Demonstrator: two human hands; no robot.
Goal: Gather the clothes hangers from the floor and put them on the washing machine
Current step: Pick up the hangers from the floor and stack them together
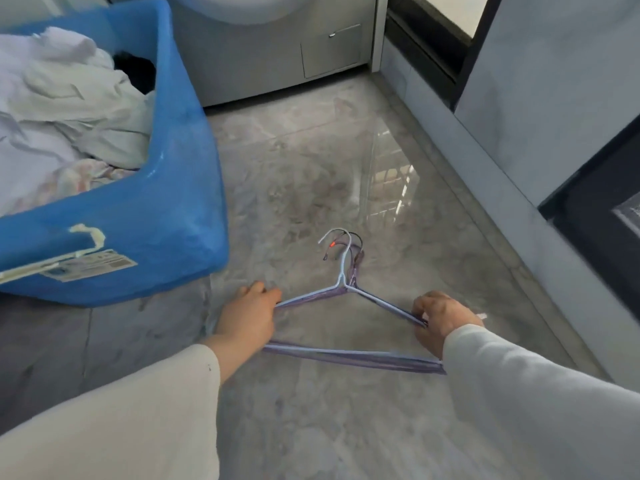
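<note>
Glossy grey floor [329, 161] before the washing machine [263, 60]: your left hand [247, 315] and right hand [440, 320] each grip a shoulder of the light, springy, tangle-prone wire hangers [346, 292].

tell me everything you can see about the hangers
The hangers are a stacked bundle of thin wire hangers, apparently plastic-coated, in pale blue and purple. Their hooks, bunched together, point away from the person toward the washing machine; one hook end shows a small orange mark. The bundle sits low over the grey marble-look floor, right of the blue bin. The left hand grips the left corner, the right hand the right corner. How many hangers there are cannot be told.
</note>
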